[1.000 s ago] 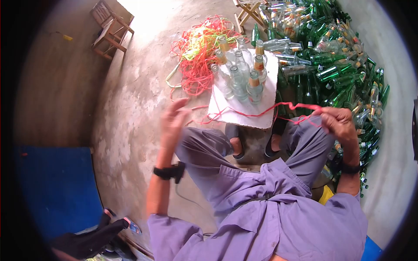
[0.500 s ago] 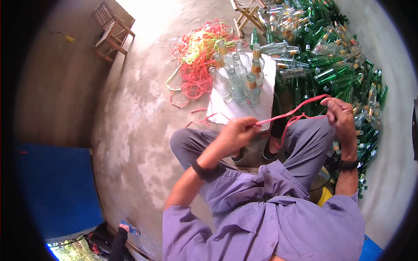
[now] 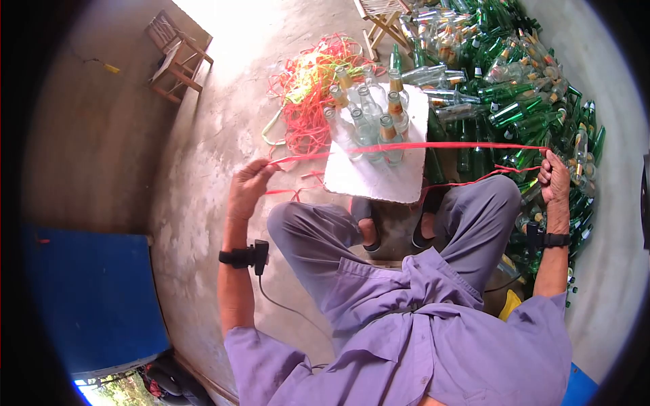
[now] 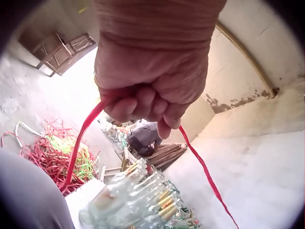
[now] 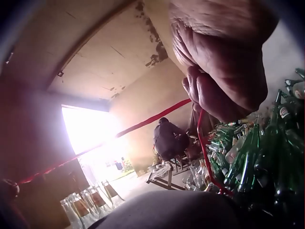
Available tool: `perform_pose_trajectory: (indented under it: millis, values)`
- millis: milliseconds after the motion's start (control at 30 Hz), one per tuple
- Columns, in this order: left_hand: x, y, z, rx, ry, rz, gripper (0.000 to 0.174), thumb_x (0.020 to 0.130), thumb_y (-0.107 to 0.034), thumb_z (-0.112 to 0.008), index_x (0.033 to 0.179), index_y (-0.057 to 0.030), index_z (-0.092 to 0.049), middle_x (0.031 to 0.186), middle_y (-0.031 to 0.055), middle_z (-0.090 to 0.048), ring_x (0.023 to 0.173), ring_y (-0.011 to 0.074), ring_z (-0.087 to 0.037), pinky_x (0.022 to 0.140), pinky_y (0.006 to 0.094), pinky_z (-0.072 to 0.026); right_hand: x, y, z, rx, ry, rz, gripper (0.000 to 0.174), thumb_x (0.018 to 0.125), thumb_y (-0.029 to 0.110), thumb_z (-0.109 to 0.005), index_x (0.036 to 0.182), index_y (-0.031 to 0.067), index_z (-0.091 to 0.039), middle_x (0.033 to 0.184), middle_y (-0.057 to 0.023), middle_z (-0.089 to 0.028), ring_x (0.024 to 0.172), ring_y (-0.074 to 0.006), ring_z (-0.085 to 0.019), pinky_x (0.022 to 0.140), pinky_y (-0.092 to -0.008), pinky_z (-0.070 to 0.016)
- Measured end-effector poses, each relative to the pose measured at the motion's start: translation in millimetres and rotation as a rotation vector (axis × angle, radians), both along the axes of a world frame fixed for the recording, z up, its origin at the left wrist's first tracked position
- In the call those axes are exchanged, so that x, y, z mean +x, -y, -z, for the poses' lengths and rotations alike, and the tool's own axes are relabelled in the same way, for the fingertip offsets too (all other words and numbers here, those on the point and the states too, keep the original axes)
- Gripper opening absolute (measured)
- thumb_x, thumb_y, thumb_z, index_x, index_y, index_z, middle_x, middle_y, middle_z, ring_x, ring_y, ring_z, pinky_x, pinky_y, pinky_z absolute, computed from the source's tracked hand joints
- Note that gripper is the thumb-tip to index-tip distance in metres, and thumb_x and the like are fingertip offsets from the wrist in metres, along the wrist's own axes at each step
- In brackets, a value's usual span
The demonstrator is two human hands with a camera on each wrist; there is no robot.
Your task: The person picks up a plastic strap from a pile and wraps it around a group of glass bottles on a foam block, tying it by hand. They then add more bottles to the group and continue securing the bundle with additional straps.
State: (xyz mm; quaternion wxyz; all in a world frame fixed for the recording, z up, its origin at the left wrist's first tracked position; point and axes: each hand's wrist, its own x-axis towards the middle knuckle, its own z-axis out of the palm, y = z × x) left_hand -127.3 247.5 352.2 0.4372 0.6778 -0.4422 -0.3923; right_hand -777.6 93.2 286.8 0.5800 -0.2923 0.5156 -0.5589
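A red strap [image 3: 433,145] is stretched between both hands in the head view, passing in front of the clear bottles. The left hand [image 3: 250,186] grips one end at the left; in the left wrist view its fingers [image 4: 143,102] are curled round the strap. At the right, the right hand [image 3: 555,181] holds the other side, fingers curled, as the right wrist view also shows. A second stretch of strap [image 3: 467,181] hangs lower, across the knees. Several clear bottles [image 3: 360,125] stand upright on a white board [image 3: 365,181] beyond the knees.
Tangled red and yellow-green straps [image 3: 308,101] lie on the floor behind the board. Green and clear bottles [image 3: 508,88] are heaped at the right. A wooden chair [image 3: 177,61] stands back left, a wooden stool [image 3: 384,20] at the back. Another person [image 5: 169,138] crouches in the right wrist view.
The left hand came in towards the right hand, then moved back out to the left with the strap. The right hand moved slightly outward, and the strap is now drawn out straight.
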Motion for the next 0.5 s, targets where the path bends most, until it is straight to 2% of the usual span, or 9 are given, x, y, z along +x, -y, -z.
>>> perform_pose_trajectory:
  millis: [33,167,333,400,433,467,500]
  values:
    - [6.2,-1.4,-5.9,0.006,0.009,0.019,0.016,0.094,-0.017,-0.061,0.094,-0.0029,-0.069,0.062,-0.0086,-0.047,0.051,0.0011,-0.032,0.046,0.0207,-0.0258,-1.9,1.1,4.5,0.014,-0.004,0.006,0.026,0.095,0.023,-0.061,0.111,0.0016,-0.062,0.064,0.0057,-0.046,0.045,-0.0019,-0.035,0.040,-0.0181,-0.0270]
    - [14.1,-7.3,-12.8,0.015,0.101,0.004,0.020,0.095,-0.020,-0.060,0.093,-0.0012,-0.068,0.058,-0.0100,-0.039,0.050,0.0014,-0.029,0.046,0.0216,-0.0229,1.2,0.8,13.1,0.046,-0.136,-0.038,0.025,0.094,0.023,-0.062,0.108,0.0015,-0.064,0.067,0.0055,-0.051,0.046,-0.0011,-0.038,0.040,-0.0176,-0.0276]
    - [-9.2,-14.4,-29.2,0.010,0.080,0.061,0.030,0.098,-0.026,-0.055,0.091,0.0005,-0.067,0.056,-0.0082,-0.037,0.050,0.0024,-0.029,0.048,0.0222,-0.0227,20.6,1.5,-1.4,0.007,-0.272,-0.066,0.026,0.093,0.023,-0.062,0.108,0.0014,-0.065,0.067,0.0046,-0.054,0.047,-0.0009,-0.042,0.040,-0.0174,-0.0307]
    - [-19.1,-15.7,-32.5,0.000,0.026,0.101,0.029,0.096,-0.028,-0.058,0.091,-0.0017,-0.069,0.060,-0.0100,-0.037,0.055,0.0018,-0.029,0.049,0.0219,-0.0216,33.6,1.3,-14.0,0.017,-0.531,-0.197,0.026,0.092,0.025,-0.063,0.106,0.0033,-0.067,0.069,0.0040,-0.058,0.046,-0.0014,-0.042,0.041,-0.0167,-0.0325]
    - [-26.9,-16.4,-34.8,-0.032,0.003,0.106,0.026,0.097,-0.024,-0.058,0.092,-0.0015,-0.069,0.060,-0.0099,-0.037,0.054,0.0016,-0.029,0.050,0.0216,-0.0225,43.9,0.1,-25.7,0.034,-0.650,-0.261,0.029,0.090,0.026,-0.064,0.107,0.0028,-0.068,0.080,-0.0042,-0.066,0.048,-0.0080,-0.053,0.043,-0.0217,-0.0422]
    - [-34.5,-17.0,-36.7,-0.037,0.003,0.110,0.026,0.097,-0.024,-0.058,0.092,-0.0015,-0.069,0.060,-0.0099,-0.037,0.054,0.0016,-0.029,0.050,0.0216,-0.0225,57.7,-5.8,-35.1,0.030,-0.650,-0.256,0.029,0.090,0.026,-0.064,0.107,0.0028,-0.068,0.080,-0.0042,-0.066,0.048,-0.0080,-0.053,0.043,-0.0217,-0.0422]
    - [-42.2,-17.9,-38.2,-0.046,-0.004,0.134,0.023,0.097,-0.021,-0.058,0.092,-0.0018,-0.069,0.061,-0.0098,-0.038,0.055,0.0014,-0.029,0.050,0.0215,-0.0226,74.2,-14.8,-45.0,-0.084,-0.948,-0.304,0.032,0.089,0.026,-0.065,0.110,0.0020,-0.066,0.088,-0.0086,-0.067,0.054,-0.0129,-0.059,0.049,-0.0259,-0.0474]
